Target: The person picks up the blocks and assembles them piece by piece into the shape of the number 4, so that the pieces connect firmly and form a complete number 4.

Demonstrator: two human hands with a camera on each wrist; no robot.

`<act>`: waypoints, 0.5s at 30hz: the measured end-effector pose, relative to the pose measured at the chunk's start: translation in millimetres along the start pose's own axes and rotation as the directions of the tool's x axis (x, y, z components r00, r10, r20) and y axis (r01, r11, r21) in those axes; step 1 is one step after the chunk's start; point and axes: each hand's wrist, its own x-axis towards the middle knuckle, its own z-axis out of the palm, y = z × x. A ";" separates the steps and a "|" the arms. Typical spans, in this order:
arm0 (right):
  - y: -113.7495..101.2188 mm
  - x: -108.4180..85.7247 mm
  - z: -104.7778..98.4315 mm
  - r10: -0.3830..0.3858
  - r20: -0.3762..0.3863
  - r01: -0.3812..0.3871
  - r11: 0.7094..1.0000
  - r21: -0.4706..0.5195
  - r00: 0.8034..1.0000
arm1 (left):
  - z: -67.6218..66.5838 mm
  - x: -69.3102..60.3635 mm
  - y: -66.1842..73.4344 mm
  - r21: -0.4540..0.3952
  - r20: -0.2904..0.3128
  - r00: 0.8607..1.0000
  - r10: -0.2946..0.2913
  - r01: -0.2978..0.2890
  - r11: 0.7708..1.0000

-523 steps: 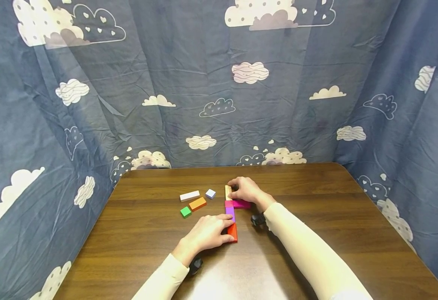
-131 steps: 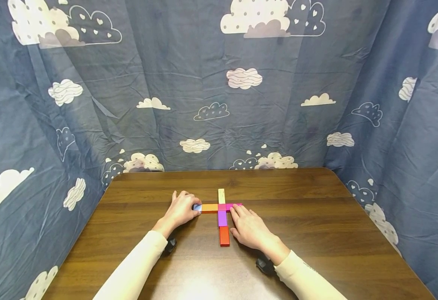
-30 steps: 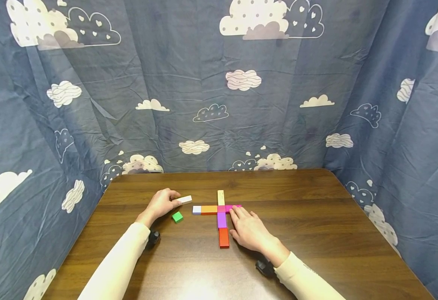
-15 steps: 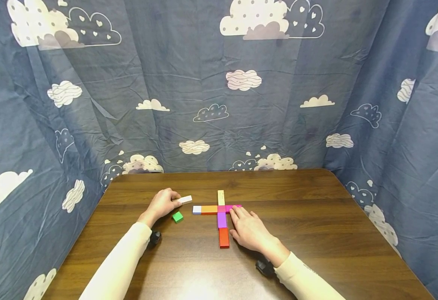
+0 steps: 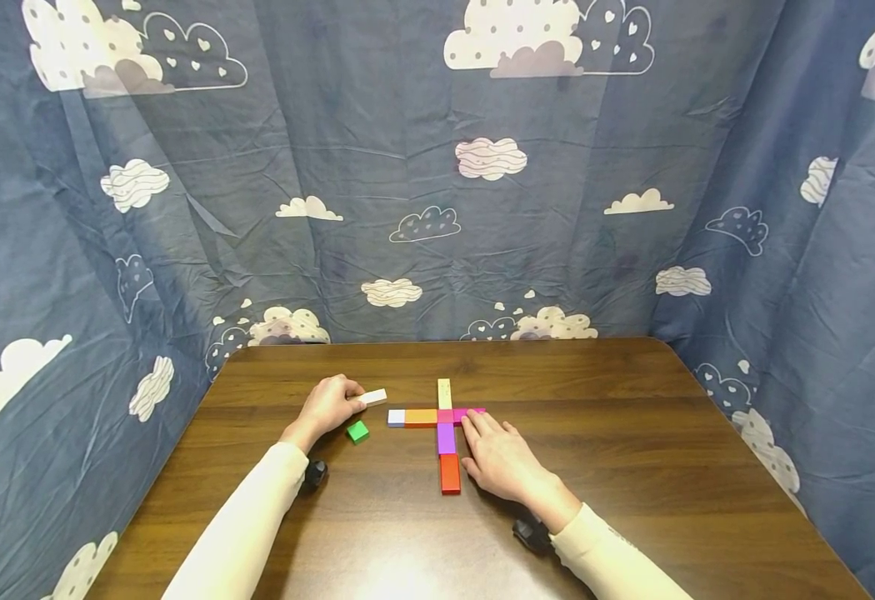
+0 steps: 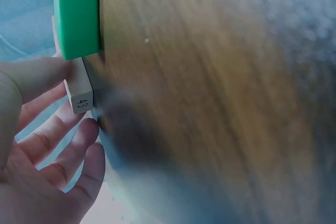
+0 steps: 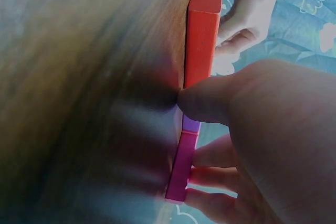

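My left hand (image 5: 327, 406) pinches the near end of a white block (image 5: 374, 397) between thumb and fingers; the left wrist view shows "43" printed on its end. Just in front of that hand lies a small green block (image 5: 358, 432). With fingers extended, my right hand (image 5: 501, 454) rests on the magenta block (image 5: 457, 417), its thumb beside the red block (image 5: 449, 473). These belong to a flat cross: cream block (image 5: 444, 393) at the far end, pink square (image 5: 445, 416) at the crossing, purple block (image 5: 446, 438) below it, orange block (image 5: 421, 418) and pale blue block (image 5: 396, 418) leftward.
All the blocks lie on a brown wooden table (image 5: 632, 450) with a shiny glare near its front. A dark blue curtain (image 5: 362, 167) with cloud prints hangs behind and at the sides. Black wrist cameras sit under both forearms.
Since the oldest frame, the orange and pale blue blocks have joined the cross's left arm. My left hand has since gone from the pale blue block to the white one. Lately both hands stay nearly still.
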 end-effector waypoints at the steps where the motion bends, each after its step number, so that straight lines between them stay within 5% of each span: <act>1: 0.0 -0.2 0.1 -0.003 -0.002 0.003 1.000 0.001 1.000 | 0.2 0.1 -0.1 0.003 0.000 1.000 -0.004 0.004 1.000; 15: 1.0 -0.4 2.4 0.002 0.011 -0.002 1.000 -0.006 1.000 | -1.7 2.0 2.3 0.012 0.026 0.999 -0.034 0.034 0.999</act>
